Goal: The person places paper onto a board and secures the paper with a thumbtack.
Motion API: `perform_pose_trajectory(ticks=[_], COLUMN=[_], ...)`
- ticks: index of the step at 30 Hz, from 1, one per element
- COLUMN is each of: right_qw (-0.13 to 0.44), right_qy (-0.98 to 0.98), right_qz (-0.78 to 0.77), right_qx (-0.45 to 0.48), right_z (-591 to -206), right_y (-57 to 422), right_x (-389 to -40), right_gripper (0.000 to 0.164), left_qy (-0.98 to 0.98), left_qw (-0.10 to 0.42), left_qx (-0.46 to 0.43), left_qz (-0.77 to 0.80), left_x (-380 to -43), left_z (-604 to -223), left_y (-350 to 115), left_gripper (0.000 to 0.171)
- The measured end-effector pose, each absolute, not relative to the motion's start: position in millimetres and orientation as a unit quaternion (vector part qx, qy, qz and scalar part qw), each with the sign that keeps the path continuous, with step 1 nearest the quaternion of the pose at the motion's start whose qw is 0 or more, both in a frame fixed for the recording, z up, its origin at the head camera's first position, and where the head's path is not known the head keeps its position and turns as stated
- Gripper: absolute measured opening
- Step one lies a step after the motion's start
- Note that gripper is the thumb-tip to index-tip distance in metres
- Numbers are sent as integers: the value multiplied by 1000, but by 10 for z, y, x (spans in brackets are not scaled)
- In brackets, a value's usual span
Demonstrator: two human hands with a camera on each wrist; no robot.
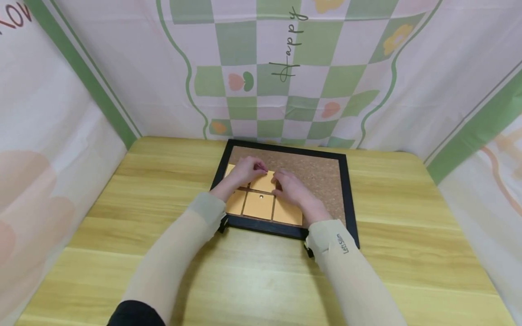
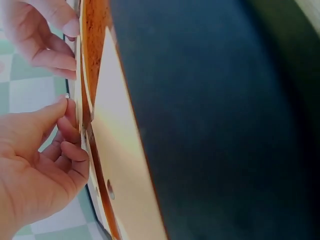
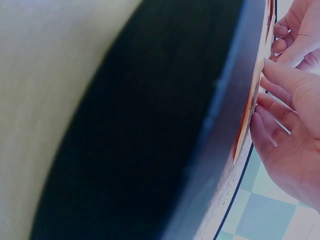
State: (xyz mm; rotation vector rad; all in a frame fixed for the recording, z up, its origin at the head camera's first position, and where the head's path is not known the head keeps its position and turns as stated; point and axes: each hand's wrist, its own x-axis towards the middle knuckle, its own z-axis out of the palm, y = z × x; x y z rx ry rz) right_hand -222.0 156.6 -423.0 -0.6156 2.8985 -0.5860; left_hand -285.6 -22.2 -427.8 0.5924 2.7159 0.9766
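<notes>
A black-framed corkboard (image 1: pixel 322 181) lies on the wooden table, with yellow square paper notes in two rows on its left and lower part. My left hand (image 1: pixel 245 171) is at the top edge of the upper middle note (image 1: pixel 262 182), pinching a small silvery thumbtack (image 2: pixel 67 95) between thumb and forefinger. At that note's right edge, my right hand (image 1: pixel 291 186) rests its relaxed, slightly bent fingertips (image 3: pixel 266 64) on the paper and board. Below it, the lower middle note (image 1: pixel 258 207) has a thumbtack (image 1: pixel 261 197) near its top edge. The left hand and wrist partly cover the upper left note (image 1: pixel 229 169).
Beneath my right wrist is the lower right note (image 1: pixel 287 213); the lower left note (image 1: pixel 235 202) is beside my left wrist. Bare cork spreads over the board's right side. A checked green and white curtain (image 1: pixel 277 81) hangs behind the table (image 1: pixel 163 181).
</notes>
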Motion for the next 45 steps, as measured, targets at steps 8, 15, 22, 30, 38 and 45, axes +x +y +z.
perform_pose_trajectory(ticks=[8, 15, 22, 30, 38, 45], right_qw=[65, 73, 78, 77, 79, 76], right_qy=[959, 960, 960, 961, 961, 960], right_qz=[-187, -186, -188, -188, -188, -188], right_qx=[-203, -197, -192, -190, -189, -193], right_z=[-4236, -4227, -4226, -4225, -4227, -4229], right_y=[1561, 1558, 1552, 1552, 1553, 1547], right_x=[-2224, -2223, -2222, -2222, -2222, -2220], right_gripper=[31, 31, 32, 32, 32, 31], left_qy=[922, 925, 923, 924, 924, 924], left_qw=[96, 117, 131, 142, 148, 145], left_qx=[178, 157, 164, 154, 153, 144], left_qz=[330, 326, 322, 320, 317, 323], left_x=[-2879, -2870, -2874, -2884, -2879, -2888], left_z=[-4321, -4279, -4244, -4210, -4195, -4210], left_y=[-183, -170, -169, -159, -150, -148], left_gripper=[17, 18, 20, 20, 21, 20])
